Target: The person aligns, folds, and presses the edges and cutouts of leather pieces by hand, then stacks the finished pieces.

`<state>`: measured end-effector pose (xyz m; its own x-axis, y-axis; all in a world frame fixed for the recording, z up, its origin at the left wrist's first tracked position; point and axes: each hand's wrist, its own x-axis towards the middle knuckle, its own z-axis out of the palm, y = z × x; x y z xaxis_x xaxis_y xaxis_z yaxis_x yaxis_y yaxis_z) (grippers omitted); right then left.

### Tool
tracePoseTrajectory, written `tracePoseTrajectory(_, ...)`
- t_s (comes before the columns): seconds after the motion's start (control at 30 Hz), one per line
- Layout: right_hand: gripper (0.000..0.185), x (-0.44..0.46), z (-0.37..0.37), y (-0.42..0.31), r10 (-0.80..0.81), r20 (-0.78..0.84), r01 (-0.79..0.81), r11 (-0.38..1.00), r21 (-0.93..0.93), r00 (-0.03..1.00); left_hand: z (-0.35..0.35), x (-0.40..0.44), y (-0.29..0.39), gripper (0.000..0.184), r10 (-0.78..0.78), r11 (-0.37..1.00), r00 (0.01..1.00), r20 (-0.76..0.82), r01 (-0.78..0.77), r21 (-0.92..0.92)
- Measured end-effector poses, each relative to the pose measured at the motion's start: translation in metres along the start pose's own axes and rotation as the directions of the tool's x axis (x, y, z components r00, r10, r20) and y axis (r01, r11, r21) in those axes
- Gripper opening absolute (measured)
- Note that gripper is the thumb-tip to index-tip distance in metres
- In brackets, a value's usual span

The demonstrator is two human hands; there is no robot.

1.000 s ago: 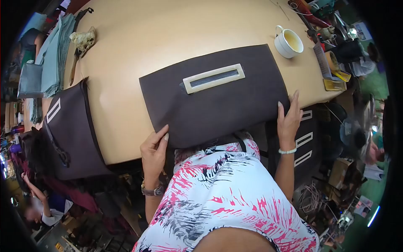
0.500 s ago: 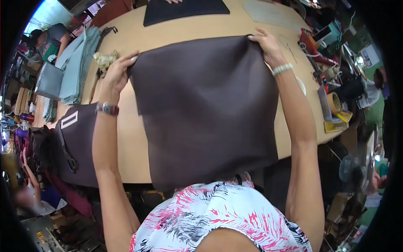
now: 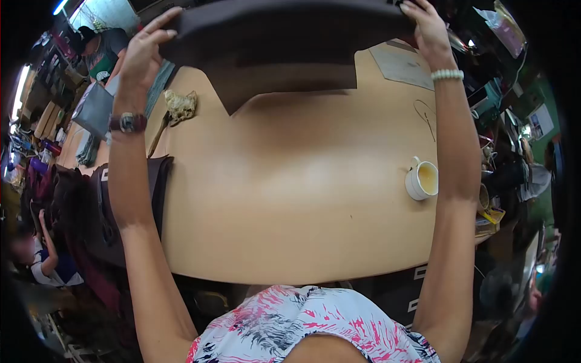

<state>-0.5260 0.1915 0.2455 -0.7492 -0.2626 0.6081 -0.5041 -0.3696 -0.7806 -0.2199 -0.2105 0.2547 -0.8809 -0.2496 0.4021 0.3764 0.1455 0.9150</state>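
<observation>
A dark brown sheet of leather-like material point(image 3: 272, 42) hangs between my hands at the top of the head view, raised over the far part of the table. My left hand point(image 3: 145, 51) pinches its left corner. Its right corner is gripped by my right hand point(image 3: 428, 30), fingers closed on the edge. The lower edge of the sheet is uneven, with a pointed corner hanging down at the left. The sheet's top runs out of the picture.
The pale wooden table point(image 3: 290, 199) has a white cup of yellowish liquid point(image 3: 420, 179) at right. A crumpled cloth-like lump point(image 3: 180, 106) lies at left, near folded dark material point(image 3: 160, 181). A grey flat sheet point(image 3: 402, 65) lies at the far right. People sit at the left.
Both hands have risen and moved away from my body, lifting the brown sheet off the near table. The tabletop and the cup now show beneath it.
</observation>
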Motion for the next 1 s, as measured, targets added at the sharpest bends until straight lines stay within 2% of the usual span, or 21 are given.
tracePoseTrajectory(0.03, 0.062, -0.02, -0.003, 0.0, 0.021, 0.024, -0.02, 0.998, -0.057, 0.999, -0.003, -0.013, -0.012, 0.046, 0.009, 1.0, 1.0, 0.019, -0.009, 0.008)
tracePoseTrajectory(0.1, 0.061, -0.081, 0.02, -0.011, 0.005, -0.018, -0.009, 0.97, -0.244, 1.0, 0.014, -0.054, -0.028, 0.048, -0.031, 0.999, 0.998, -0.061, 0.033, 0.029)
tracePoseTrajectory(0.17, 0.06, -0.132, 0.017, -0.005, 0.064, -0.007, -0.063, 0.949, -0.308, 0.998, 0.027, -0.091, -0.048, 0.048, -0.129, 0.991, 0.988, -0.084, 0.128, -0.027)
tracePoseTrajectory(0.23, 0.062, -0.185, 0.014, 0.006, 0.158, -0.042, -0.161, 0.902, -0.401, 0.987, 0.03, -0.127, -0.076, 0.044, -0.207, 0.978, 0.975, -0.082, 0.208, 0.014)
tracePoseTrajectory(0.3, 0.064, -0.24, 0.007, 0.016, 0.204, -0.046, -0.205, 0.892, -0.402, 0.978, 0.041, -0.165, -0.097, 0.038, -0.216, 0.974, 0.968, -0.13, 0.222, 0.033)
tracePoseTrajectory(0.37, 0.066, -0.292, 0.001, 0.013, 0.296, -0.07, -0.283, 0.776, -0.564, 0.953, 0.046, -0.206, -0.113, 0.033, -0.412, 0.911, 0.903, -0.124, 0.412, -0.02)
tracePoseTrajectory(0.4, 0.066, -0.317, -0.001, 0.008, 0.329, -0.071, -0.308, 0.758, -0.575, 0.942, 0.055, -0.226, -0.116, 0.032, -0.457, 0.889, 0.875, -0.159, 0.453, -0.061)
tracePoseTrajectory(0.5, 0.071, -0.381, -0.009, -0.026, 0.439, -0.099, -0.392, 0.652, -0.649, 0.893, 0.076, -0.28, -0.11, 0.035, -0.53, 0.836, 0.838, -0.129, 0.541, 0.084)
tracePoseTrajectory(0.53, 0.074, -0.397, -0.011, -0.036, 0.476, -0.116, -0.42, 0.605, -0.676, 0.872, 0.082, -0.297, -0.105, 0.037, -0.555, 0.827, 0.826, -0.101, 0.561, 0.044)
tracePoseTrajectory(0.63, 0.076, -0.416, -0.008, -0.071, 0.658, -0.213, -0.63, 0.496, -0.598, 0.722, 0.095, -0.322, -0.092, 0.04, -0.586, 0.81, 0.809, -0.056, 0.585, -0.035)
tracePoseTrajectory(0.67, 0.076, -0.423, -0.014, -0.063, 0.579, -0.164, -0.517, 0.52, -0.68, 0.799, 0.099, -0.32, -0.09, 0.041, -0.572, 0.82, 0.817, -0.073, 0.571, -0.036)
tracePoseTrajectory(0.77, 0.076, -0.406, -0.003, -0.039, 0.416, -0.106, -0.35, 0.571, -0.743, 0.903, 0.094, -0.302, -0.112, 0.04, -0.559, 0.828, 0.818, -0.134, 0.56, -0.038)
tracePoseTrajectory(0.87, 0.075, -0.375, 0.008, -0.003, 0.243, -0.031, -0.164, 0.553, -0.817, 0.97, 0.09, -0.272, -0.134, 0.035, -0.485, 0.863, 0.848, -0.211, 0.504, 0.042)
tracePoseTrajectory(0.97, 0.076, -0.349, 0.017, 0.012, 0.341, -0.041, -0.241, 0.569, -0.786, 0.939, 0.077, -0.251, -0.162, 0.03, -0.527, 0.846, 0.843, -0.104, 0.532, 0.022)
tracePoseTrajectory(1.0, 0.077, -0.343, 0.017, 0.019, 0.282, -0.04, -0.203, 0.578, -0.791, 0.959, 0.077, -0.243, -0.162, 0.029, -0.531, 0.841, 0.841, -0.107, 0.538, 0.058)
